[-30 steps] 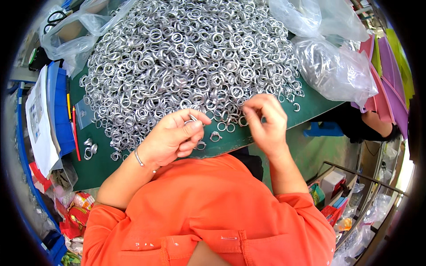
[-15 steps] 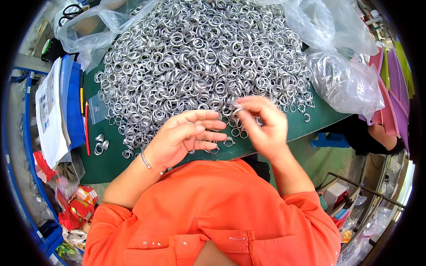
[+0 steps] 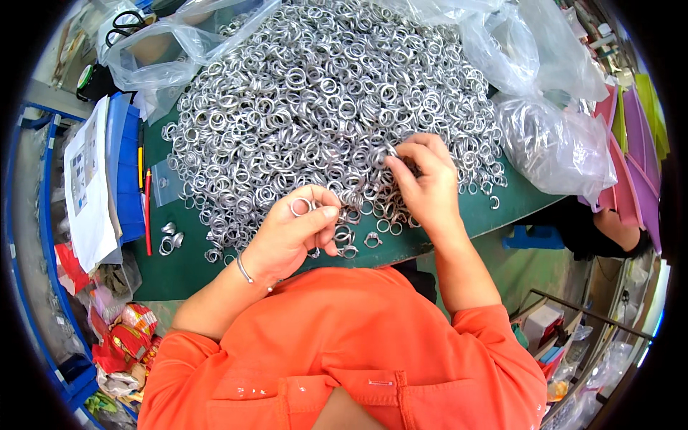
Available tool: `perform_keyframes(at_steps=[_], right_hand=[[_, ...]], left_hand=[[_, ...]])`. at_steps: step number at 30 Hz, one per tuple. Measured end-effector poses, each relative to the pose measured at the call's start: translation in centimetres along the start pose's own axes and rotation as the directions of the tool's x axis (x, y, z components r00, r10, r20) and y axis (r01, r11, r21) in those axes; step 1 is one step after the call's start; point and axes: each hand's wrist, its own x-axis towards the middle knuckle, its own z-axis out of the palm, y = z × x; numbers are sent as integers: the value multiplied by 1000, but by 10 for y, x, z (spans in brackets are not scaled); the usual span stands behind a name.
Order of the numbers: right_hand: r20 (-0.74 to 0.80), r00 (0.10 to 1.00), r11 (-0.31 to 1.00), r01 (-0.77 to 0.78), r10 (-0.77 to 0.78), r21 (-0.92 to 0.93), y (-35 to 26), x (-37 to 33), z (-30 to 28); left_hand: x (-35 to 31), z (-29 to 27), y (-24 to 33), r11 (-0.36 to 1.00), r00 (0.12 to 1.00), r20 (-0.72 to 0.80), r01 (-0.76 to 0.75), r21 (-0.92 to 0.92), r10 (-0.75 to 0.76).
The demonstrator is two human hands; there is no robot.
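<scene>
A big heap of silver metal rings [image 3: 322, 93] covers the green table [image 3: 165, 276]. My left hand [image 3: 290, 233] is at the heap's near edge and pinches one silver ring [image 3: 302, 207] between thumb and fingers. My right hand [image 3: 426, 183] reaches into the near right part of the heap, its fingertips closed on a ring [image 3: 390, 152] among the others. A few loose rings [image 3: 358, 240] lie on the table between my hands.
Clear plastic bags [image 3: 552, 143] holding more rings lie at the right, another bag [image 3: 165, 50] at the back left. Blue trays and papers [image 3: 107, 179], a red pencil [image 3: 147, 211] and scissors [image 3: 129, 21] are at the left. Another person's arm [image 3: 616, 229] shows at the right.
My hands have drawn apart: the left now holds up a single ring, the right has moved out into the heap. The view has shifted slightly.
</scene>
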Motion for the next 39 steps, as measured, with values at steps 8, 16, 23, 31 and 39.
perform_keyframes(at_steps=[8, 16, 23, 31, 39], right_hand=[[367, 837, 342, -511, 406, 789, -17, 0, -12], [357, 851, 531, -521, 385, 668, -29, 7, -1], [189, 968, 952, 106, -165, 288, -39, -2, 6], [94, 993, 963, 40, -68, 268, -24, 13, 14], [81, 908, 903, 392, -411, 178, -54, 33, 42]], left_hand=[[0, 4, 2, 1000, 999, -40, 5, -29, -6], [-3, -1, 2, 999, 1000, -18, -3, -42, 2], [0, -9, 3, 950, 987, 112, 146, -276, -119], [-6, -24, 0, 906, 973, 186, 196, -375, -134], [-9, -40, -11, 844, 970, 241, 110, -524, 24]])
